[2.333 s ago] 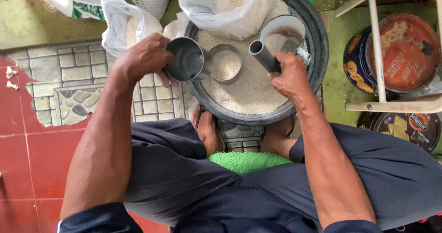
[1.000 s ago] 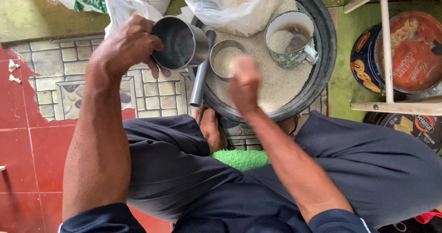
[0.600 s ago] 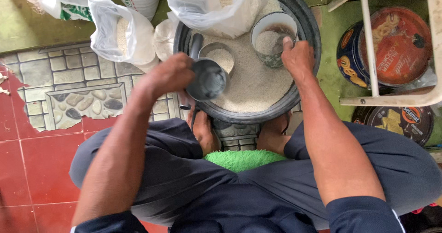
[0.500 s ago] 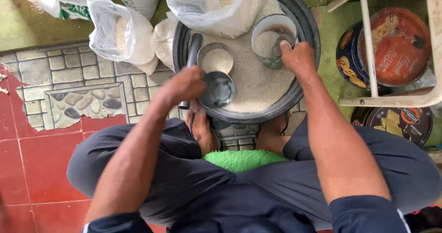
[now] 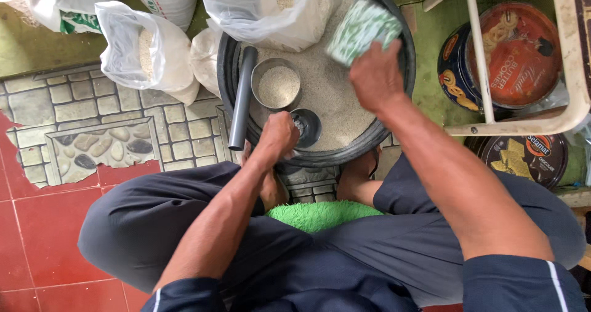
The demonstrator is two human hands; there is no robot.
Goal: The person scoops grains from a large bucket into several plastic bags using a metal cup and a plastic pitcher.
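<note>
**Two hands over a basin of rice**

Head view: the person sits cross-legged on the tiled floor (image 5: pixel 43 226) over a wide black basin (image 5: pixel 406 84) filled with white rice (image 5: pixel 335 99). The left hand (image 5: pixel 277 136) has its grip wrapped round a small dark metal cup (image 5: pixel 306 127) at the near edge of the rice; the cup stands mouth up and looks nearly empty. The right hand (image 5: pixel 375 78) has its grip closed on a green-and-white patterned can (image 5: pixel 360 28), lifted above the far side of the basin and tilted, its long axis running from near-right to far-left. A second metal cup (image 5: pixel 277 85) sits upright in the rice, full of grain. A grey pipe (image 5: pixel 242 99) lies along the basin's left rim, long axis running away from the person. Clear plastic bags of rice (image 5: pixel 144 50) stand just beside the basin. Round biscuit tins (image 5: pixel 511 53) lie right, under a white stool frame (image 5: pixel 566 59).
</note>
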